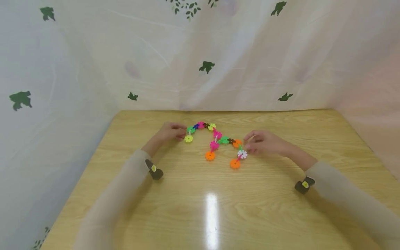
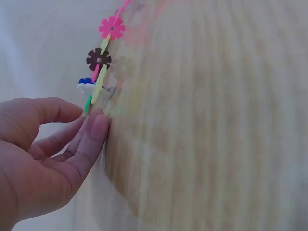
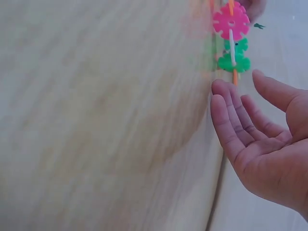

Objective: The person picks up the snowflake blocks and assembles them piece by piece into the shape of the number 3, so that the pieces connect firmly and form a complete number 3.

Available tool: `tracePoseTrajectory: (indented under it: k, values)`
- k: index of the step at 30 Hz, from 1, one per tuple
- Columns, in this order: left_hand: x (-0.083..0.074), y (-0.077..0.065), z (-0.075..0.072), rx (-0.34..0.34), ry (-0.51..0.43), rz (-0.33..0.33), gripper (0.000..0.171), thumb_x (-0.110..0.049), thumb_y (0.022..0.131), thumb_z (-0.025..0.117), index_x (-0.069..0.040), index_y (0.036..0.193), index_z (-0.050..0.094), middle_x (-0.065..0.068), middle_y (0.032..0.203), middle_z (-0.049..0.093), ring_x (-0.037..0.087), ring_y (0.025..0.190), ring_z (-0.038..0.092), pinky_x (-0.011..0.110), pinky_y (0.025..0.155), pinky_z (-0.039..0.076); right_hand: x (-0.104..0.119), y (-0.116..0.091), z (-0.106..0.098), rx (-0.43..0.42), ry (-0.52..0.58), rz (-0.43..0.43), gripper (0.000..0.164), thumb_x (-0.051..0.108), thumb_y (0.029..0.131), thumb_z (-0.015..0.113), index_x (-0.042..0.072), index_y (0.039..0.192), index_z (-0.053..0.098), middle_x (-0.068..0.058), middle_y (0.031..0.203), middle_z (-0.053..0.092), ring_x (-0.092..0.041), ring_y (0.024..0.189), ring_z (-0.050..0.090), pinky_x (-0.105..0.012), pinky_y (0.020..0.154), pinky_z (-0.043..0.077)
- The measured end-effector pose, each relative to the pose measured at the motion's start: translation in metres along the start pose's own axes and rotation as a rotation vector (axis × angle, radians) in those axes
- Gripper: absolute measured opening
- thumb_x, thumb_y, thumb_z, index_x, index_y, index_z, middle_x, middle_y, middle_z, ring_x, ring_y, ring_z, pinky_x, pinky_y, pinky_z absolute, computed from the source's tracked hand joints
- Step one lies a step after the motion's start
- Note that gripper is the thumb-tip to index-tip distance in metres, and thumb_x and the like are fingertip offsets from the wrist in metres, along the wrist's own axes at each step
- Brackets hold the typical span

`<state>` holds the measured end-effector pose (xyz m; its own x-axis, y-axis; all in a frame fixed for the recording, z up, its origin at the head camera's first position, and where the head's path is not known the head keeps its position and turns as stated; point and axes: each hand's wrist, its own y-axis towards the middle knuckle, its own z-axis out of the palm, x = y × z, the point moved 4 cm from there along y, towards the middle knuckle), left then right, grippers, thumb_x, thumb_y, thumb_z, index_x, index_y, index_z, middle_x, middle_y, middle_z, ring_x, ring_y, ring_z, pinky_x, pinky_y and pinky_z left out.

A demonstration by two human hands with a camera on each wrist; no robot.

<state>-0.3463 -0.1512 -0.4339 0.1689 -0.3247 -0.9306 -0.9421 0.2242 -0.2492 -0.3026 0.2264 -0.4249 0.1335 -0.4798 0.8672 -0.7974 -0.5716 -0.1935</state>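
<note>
A chain of interlocking notched plastic discs, the pink disc (image 1: 214,145) among them, lies on the wooden table in a bent line with short branches. At its left end are a green disc (image 1: 191,130) and a yellow disc (image 1: 189,139). My left hand (image 1: 172,132) is beside these, thumb and fingers extended around the end with a slight gap; whether they touch it is hard to tell. On the right, my right hand (image 1: 264,142) stays by the orange disc (image 1: 237,143) and the white disc (image 1: 242,154), fingers loosely bent and spread, holding nothing.
The wooden table (image 1: 175,208) reaches back to a pale curtain (image 1: 175,80) with dark green leaf shapes. A lower orange disc (image 1: 235,164) ends the right branch, and another orange disc (image 1: 210,155) ends the middle one.
</note>
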Motion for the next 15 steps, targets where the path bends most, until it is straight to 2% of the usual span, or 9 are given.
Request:
tracePoseTrajectory:
  k: [4,7,12,15]
  values:
    - [0.004,-0.013,0.002,0.028,0.057,-0.003,0.046,0.004,0.092,0.065,0.011,0.136,0.054,0.030,0.126,0.064,0.008,0.081,0.067,0.024,0.078,0.063,0.005,0.009,-0.006,0.021,-0.012,-0.010,0.042,0.012,0.098,0.069,-0.003,0.134,0.055,-0.024,0.119,0.068,-0.023,0.103,0.068,-0.031,0.086,0.061]
    - [0.006,-0.020,0.006,0.023,0.099,0.000,0.051,0.005,0.085,0.069,0.008,0.135,0.055,0.029,0.125,0.064,0.010,0.084,0.067,0.024,0.078,0.062,0.008,0.018,-0.008,0.057,-0.030,-0.020,0.043,0.007,0.096,0.069,-0.004,0.135,0.055,-0.026,0.122,0.067,-0.024,0.105,0.067,-0.030,0.085,0.061]
    - [0.007,-0.027,0.016,-0.052,0.139,-0.002,0.054,-0.001,0.081,0.080,0.004,0.130,0.058,0.021,0.114,0.069,0.014,0.086,0.066,0.023,0.075,0.060,0.008,0.032,-0.007,0.168,-0.036,0.000,0.046,0.002,0.093,0.071,-0.001,0.137,0.057,-0.023,0.120,0.068,-0.022,0.093,0.069,-0.029,0.073,0.059]
    - [0.006,-0.031,0.021,-0.100,0.162,-0.012,0.056,-0.009,0.079,0.086,0.003,0.127,0.059,0.019,0.112,0.069,0.017,0.088,0.065,0.022,0.074,0.059,0.008,0.037,-0.004,0.239,-0.014,0.006,0.048,0.002,0.093,0.071,0.001,0.139,0.057,-0.022,0.119,0.069,-0.018,0.080,0.064,-0.027,0.066,0.055]
